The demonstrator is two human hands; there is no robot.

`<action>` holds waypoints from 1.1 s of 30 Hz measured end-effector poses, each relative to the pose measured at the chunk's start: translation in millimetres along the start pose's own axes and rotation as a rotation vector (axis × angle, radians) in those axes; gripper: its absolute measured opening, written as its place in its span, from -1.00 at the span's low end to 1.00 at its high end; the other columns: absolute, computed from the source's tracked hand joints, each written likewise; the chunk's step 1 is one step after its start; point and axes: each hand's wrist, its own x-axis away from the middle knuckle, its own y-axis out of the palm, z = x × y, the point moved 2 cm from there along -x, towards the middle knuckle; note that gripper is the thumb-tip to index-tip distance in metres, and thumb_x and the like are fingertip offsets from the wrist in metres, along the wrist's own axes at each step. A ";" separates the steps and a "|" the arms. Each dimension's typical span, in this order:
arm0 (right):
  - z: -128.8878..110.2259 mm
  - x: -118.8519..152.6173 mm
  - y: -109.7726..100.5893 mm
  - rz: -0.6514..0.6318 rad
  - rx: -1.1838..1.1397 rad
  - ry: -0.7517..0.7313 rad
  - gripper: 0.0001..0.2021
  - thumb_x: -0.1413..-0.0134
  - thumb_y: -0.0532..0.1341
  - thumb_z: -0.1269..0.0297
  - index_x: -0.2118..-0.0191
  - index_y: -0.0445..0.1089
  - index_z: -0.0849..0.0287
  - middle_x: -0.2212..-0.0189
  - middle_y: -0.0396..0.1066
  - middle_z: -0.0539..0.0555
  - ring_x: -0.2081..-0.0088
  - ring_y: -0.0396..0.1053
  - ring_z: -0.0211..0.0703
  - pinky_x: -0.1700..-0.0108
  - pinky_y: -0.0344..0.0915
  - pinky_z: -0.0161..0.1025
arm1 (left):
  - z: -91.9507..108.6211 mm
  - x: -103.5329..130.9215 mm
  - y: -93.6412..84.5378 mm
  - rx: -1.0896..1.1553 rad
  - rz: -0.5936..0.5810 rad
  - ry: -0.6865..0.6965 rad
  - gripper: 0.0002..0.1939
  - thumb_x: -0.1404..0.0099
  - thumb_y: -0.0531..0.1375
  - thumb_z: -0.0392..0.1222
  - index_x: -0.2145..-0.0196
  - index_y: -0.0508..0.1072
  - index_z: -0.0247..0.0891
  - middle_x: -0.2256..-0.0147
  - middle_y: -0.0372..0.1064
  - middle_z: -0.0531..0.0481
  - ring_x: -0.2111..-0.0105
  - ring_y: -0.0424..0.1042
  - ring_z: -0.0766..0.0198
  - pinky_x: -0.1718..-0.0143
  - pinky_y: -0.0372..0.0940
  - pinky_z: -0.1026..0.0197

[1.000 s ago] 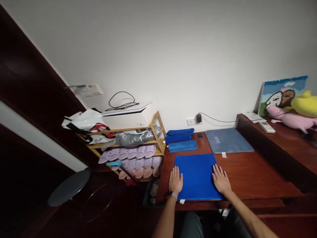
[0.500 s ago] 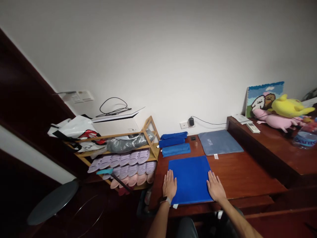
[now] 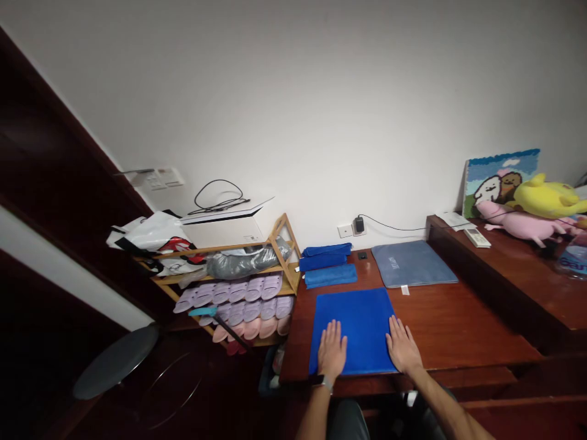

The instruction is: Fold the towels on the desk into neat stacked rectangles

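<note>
A bright blue towel (image 3: 364,324) lies flat on the brown wooden table (image 3: 463,327), close to its front edge. On the towel's left part rests my left hand (image 3: 332,351), palm down with fingers stretched out; a watch is on that wrist. My right hand (image 3: 402,345) lies flat over the towel's right edge, fingers extended. Behind the towel, folded blue towels (image 3: 324,256) and a lighter blue folded towel (image 3: 331,275) sit at the back left. A grey-blue towel (image 3: 413,264) with a white tag is spread at the back right.
Left of the table stands a wooden rack (image 3: 288,256) with several slippers (image 3: 238,290), a white box (image 3: 224,229) and bags. A raised ledge at right holds plush toys (image 3: 523,220), a remote (image 3: 477,238) and a bottle (image 3: 575,256). A round stool (image 3: 117,360) is at left.
My left hand has moved right, from the towel's left edge onto its surface. My right hand stays at the right edge. The view has shifted slightly.
</note>
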 end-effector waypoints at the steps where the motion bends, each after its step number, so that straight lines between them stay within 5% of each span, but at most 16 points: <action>1: 0.0 0.1 0.9 -0.001 0.007 0.003 -0.33 -0.41 -0.25 0.12 -0.50 -0.04 0.34 -0.49 -0.07 0.18 -0.50 -0.14 0.02 -0.49 -0.17 0.10 | -25.4 8.4 -2.0 -0.026 0.007 -0.063 -0.38 -0.57 -0.20 -0.01 -0.46 0.06 -0.27 -0.46 -0.05 -0.12 -0.46 -0.04 0.07 -0.45 0.00 -0.11; 3: -1.2 0.0 0.5 -0.018 0.037 0.017 -0.32 -0.40 -0.25 0.12 -0.50 -0.05 0.34 -0.49 -0.08 0.17 -0.50 -0.15 0.02 -0.49 -0.20 0.09 | -63.0 23.6 -4.6 -0.055 0.020 -0.127 -0.38 -0.57 -0.20 -0.02 -0.47 0.05 -0.30 -0.46 -0.06 -0.14 -0.46 -0.04 0.08 -0.45 0.00 -0.10; 5: -3.6 -1.2 -3.8 -0.045 0.074 0.033 -0.32 -0.39 -0.24 0.13 -0.50 -0.07 0.35 -0.50 -0.11 0.16 -0.51 -0.16 0.03 -0.49 -0.22 0.08 | -78.8 32.5 -5.4 -0.063 0.033 -0.136 -0.37 -0.57 -0.20 -0.01 -0.47 0.05 -0.31 -0.46 -0.07 -0.13 -0.46 -0.04 0.09 -0.45 0.00 -0.09; 11: -11.5 -9.5 -27.9 -0.151 0.111 0.030 -0.32 -0.39 -0.23 0.14 -0.51 -0.11 0.34 -0.51 -0.13 0.15 -0.51 -0.19 -0.02 -0.49 -0.26 0.02 | -67.6 28.1 -8.9 -0.073 0.034 -0.161 -0.39 -0.55 -0.16 -0.06 -0.45 0.12 -0.30 -0.45 -0.02 -0.15 -0.45 -0.01 0.09 -0.45 -0.01 -0.09; 16: -10.6 6.2 -23.7 -0.063 0.058 0.084 -0.33 -0.42 -0.29 0.07 -0.52 -0.10 0.23 -0.52 -0.17 0.07 -0.52 -0.20 0.03 -0.48 -0.19 0.06 | -69.4 32.3 -14.7 -0.053 0.141 -0.130 -0.40 -0.56 -0.15 -0.05 -0.44 0.14 -0.32 -0.44 0.03 -0.18 -0.44 0.02 0.06 -0.44 0.02 -0.11; 20: -6.6 24.6 -7.6 -0.028 0.042 0.030 -0.32 -0.42 -0.26 0.05 -0.51 -0.05 0.25 -0.50 -0.11 0.07 -0.52 -0.21 0.04 -0.49 -0.20 0.07 | -24.2 27.5 -20.6 -0.005 0.234 0.014 -0.41 -0.58 -0.17 -0.07 -0.46 0.07 -0.26 -0.44 0.03 -0.14 -0.44 0.01 0.09 -0.43 0.06 -0.10; 24: -5.0 29.8 -4.9 0.000 0.015 0.004 -0.32 -0.42 -0.26 0.09 -0.49 -0.02 0.35 -0.49 -0.07 0.13 -0.51 -0.17 0.02 -0.50 -0.16 0.03 | 57.9 13.7 -19.2 0.094 0.151 0.241 -0.41 -0.58 -0.18 -0.02 -0.48 0.01 -0.18 -0.46 -0.02 -0.07 -0.45 -0.01 0.12 -0.44 0.05 -0.10; 27: -5.4 29.2 -6.3 0.004 0.017 -0.006 -0.32 -0.42 -0.26 0.11 -0.48 0.00 0.41 -0.48 -0.06 0.18 -0.50 -0.14 0.04 -0.50 -0.14 0.03 | 86.1 10.8 -10.3 0.135 0.072 0.254 -0.39 -0.58 -0.19 0.04 -0.47 0.05 -0.18 -0.45 -0.01 -0.08 -0.45 0.01 0.10 -0.43 0.06 -0.10; 30: -5.3 29.0 -6.1 0.015 0.010 -0.014 -0.32 -0.42 -0.25 0.09 -0.48 0.02 0.38 -0.48 -0.05 0.17 -0.49 -0.13 0.03 -0.50 -0.12 0.04 | 64.9 19.3 -2.5 0.101 0.056 0.173 -0.37 -0.57 -0.17 0.09 -0.46 0.08 -0.18 -0.45 -0.02 -0.07 -0.45 0.01 0.08 -0.43 0.06 -0.12; 33: -4.9 29.4 -4.5 0.035 -0.007 -0.016 -0.32 -0.42 -0.24 0.09 -0.48 0.02 0.39 -0.48 -0.04 0.17 -0.49 -0.13 0.03 -0.50 -0.14 0.02 | 14.1 36.8 -0.7 0.029 0.078 0.043 -0.38 -0.57 -0.14 0.07 -0.46 0.10 -0.22 -0.45 -0.02 -0.10 -0.44 0.01 0.04 -0.43 0.07 -0.14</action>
